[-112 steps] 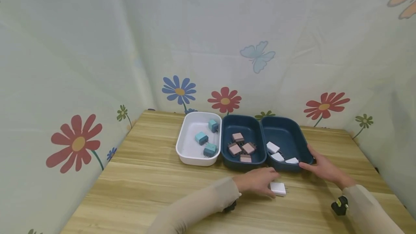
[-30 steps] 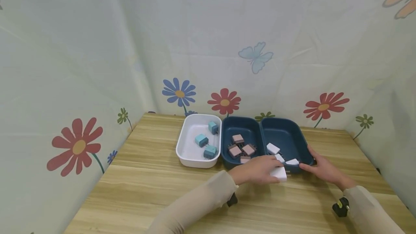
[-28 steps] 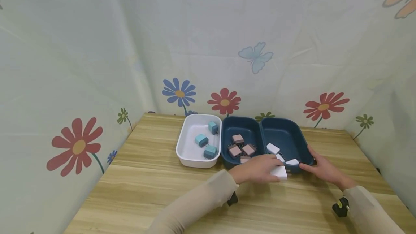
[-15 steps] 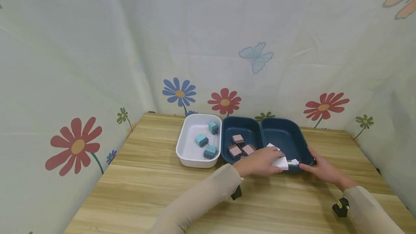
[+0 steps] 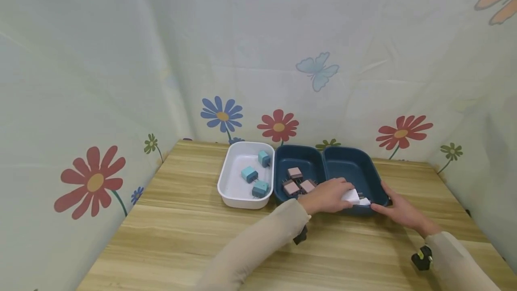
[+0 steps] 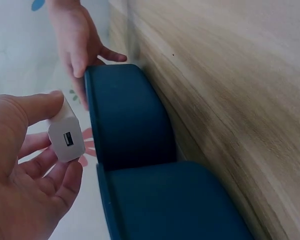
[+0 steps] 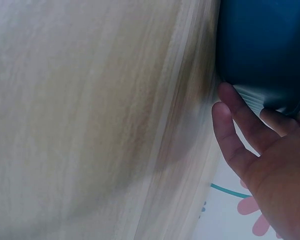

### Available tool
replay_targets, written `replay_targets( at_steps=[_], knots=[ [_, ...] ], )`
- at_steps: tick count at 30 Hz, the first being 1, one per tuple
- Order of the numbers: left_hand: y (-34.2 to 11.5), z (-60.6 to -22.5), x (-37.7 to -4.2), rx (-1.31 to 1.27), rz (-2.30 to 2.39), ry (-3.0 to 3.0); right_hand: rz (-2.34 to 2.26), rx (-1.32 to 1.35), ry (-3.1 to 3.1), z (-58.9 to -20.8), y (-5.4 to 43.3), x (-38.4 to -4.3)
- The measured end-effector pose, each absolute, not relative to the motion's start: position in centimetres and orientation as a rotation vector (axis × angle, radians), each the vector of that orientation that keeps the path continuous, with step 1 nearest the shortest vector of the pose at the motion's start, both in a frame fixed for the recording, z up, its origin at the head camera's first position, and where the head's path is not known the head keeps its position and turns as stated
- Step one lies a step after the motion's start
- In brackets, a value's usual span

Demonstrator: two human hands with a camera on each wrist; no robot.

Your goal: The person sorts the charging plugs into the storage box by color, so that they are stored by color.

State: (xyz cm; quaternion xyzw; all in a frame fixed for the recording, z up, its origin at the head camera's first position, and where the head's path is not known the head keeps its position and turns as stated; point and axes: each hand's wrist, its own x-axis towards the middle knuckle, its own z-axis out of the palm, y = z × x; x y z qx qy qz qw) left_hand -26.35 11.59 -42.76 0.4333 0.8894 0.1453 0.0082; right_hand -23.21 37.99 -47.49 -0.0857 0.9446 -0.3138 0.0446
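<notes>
My left hand [image 5: 329,195] holds a white USB charger [image 6: 67,136] between thumb and fingers, its USB port towards the left wrist view's camera. In the head view, this charger overlaps the near part of the right dark blue bin [image 5: 352,169], with its metal prongs pointing right. A white charger [image 5: 365,201] inside that bin shows beyond it; my left hand hides others. At the same bin's near right corner, my right hand [image 5: 405,211] rests with thumb and fingers spread. From the right wrist view, its fingertips [image 7: 226,91] touch the bin's outer wall.
A second dark blue bin [image 5: 300,152] stands between the right bin and a white bin [image 5: 224,199]. Pink and brown chargers [image 5: 291,187] lie in the middle bin, teal chargers [image 5: 260,188] in the white one. The wooden table [image 5: 169,232] meets a flowered curtain behind.
The white charger, first on the table by my left hand, has been lifted, carried forward and brought over the right bin's near edge. My right hand stays at the bin's corner.
</notes>
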Motion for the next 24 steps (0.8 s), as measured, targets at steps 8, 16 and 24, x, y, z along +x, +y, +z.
replay_targets(
  at_steps=[8, 16, 24],
  knots=[
    [12.4, -43.5, -27.0, 1.292, 0.434, 2.816, -0.945, -0.251, 2.895, -47.3, 37.9, -23.1],
    [13.3, -43.9, -27.5, 1.284, 0.411, 2.846, -0.934, -0.223, 2.898, -47.3, 37.9, -23.2],
    [13.7, -44.2, -27.6, 1.266, 0.448, 2.868, -0.93, -0.249, 2.905, -47.5, 38.1, -23.1]
  ],
)
